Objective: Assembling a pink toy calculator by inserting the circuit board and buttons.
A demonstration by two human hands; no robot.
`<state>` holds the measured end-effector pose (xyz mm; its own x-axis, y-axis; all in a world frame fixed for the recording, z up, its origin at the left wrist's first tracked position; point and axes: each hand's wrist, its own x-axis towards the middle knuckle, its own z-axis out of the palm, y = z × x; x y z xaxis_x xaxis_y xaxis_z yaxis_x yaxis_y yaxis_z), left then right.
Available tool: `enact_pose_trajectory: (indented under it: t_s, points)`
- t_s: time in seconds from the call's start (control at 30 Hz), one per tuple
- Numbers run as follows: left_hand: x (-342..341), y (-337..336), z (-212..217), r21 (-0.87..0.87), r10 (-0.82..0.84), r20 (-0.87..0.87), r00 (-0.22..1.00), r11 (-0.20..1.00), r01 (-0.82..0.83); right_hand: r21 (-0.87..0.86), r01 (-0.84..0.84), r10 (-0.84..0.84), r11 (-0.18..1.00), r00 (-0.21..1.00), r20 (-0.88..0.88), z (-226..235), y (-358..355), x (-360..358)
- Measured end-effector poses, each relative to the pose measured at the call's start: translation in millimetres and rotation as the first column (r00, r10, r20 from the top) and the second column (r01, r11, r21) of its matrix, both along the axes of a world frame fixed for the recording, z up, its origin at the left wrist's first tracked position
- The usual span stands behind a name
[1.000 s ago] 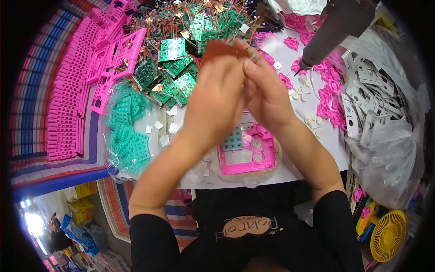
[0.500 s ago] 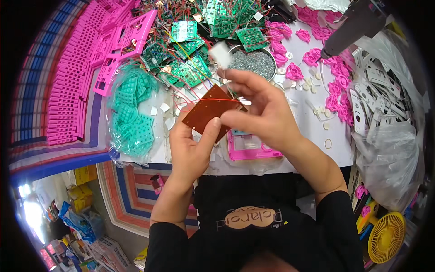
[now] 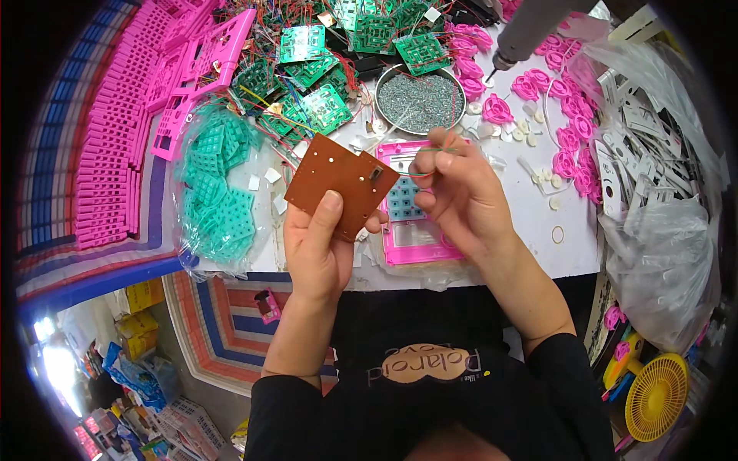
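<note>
A crowded white tabletop [image 3: 538,223] fills the upper frame, strewn with green circuit boards [image 3: 327,107] and pink plastic parts. At centre, the left hand [image 3: 315,246] grips a brown circuit board [image 3: 338,184] tilted up for access; the right hand [image 3: 457,192] pinches its thin wires [image 3: 419,174] above a pink casing [image 3: 411,223].

The left hand [image 3: 319,250] covers the near edge of the brown circuit board [image 3: 342,184], and the board hides the surface [image 3: 530,223] beneath it. The right hand [image 3: 461,196] screens much of the pink keypad housing [image 3: 411,230]; what its fingers [image 3: 438,157] pinch is too thin to identify. The grey tool [image 3: 530,31] at far right is cut off by the picture's edge. The grains in the metal bowl [image 3: 419,100] are too small to tell.
</note>
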<state>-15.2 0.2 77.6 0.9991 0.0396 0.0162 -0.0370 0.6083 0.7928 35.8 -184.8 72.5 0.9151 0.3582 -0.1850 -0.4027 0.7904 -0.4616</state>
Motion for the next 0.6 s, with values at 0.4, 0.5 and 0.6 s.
enact_pose_trajectory:
  t_s: [0.4,0.5,0.6]
  points:
    - [-7,-6,-11,0.073,-0.031,0.008,0.999,0.997,0.03,0.083,-0.094,0.065,0.992,0.951,0.301,29,-10,5]
    - [-9,-14,-8,-0.011,0.003,0.046,0.999,1.0,-0.002,-0.379,-0.014,0.152,0.925,0.93,0.336,29,-1,7]
    - [-8,-10,-11,0.014,0.089,-0.002,0.996,0.996,-0.089,-0.541,-0.024,0.205,0.841,0.939,0.277,38,-1,2]
